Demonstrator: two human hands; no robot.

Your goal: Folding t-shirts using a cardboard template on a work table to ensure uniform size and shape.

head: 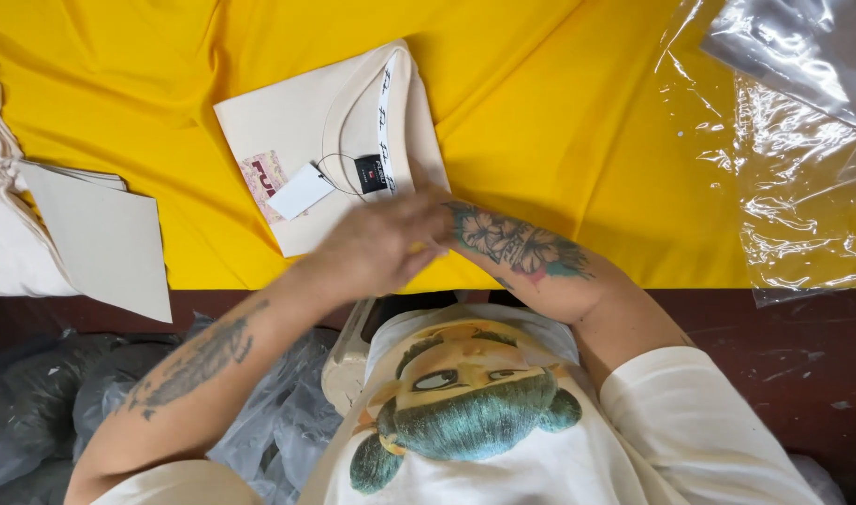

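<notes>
Just then my left hand [377,248] lay blurred over the lower edge of the folded cream shirt [306,126], fingers loosely spread and flat, gripping nothing I could make out. My right hand sat hidden beneath it, so I couldn't tell its fingers' state. 1 white rectangular tag [300,192] and 1 small dark label [372,174] sat at the collar. Clear plastic bags [802,187] covered the worktop's [559,112] right edge; yellow cloth lay open between.

left hand [377,248]: motion-blurred | right hand: hidden beneath it | clear bags [802,140]: cut by right edge
</notes>
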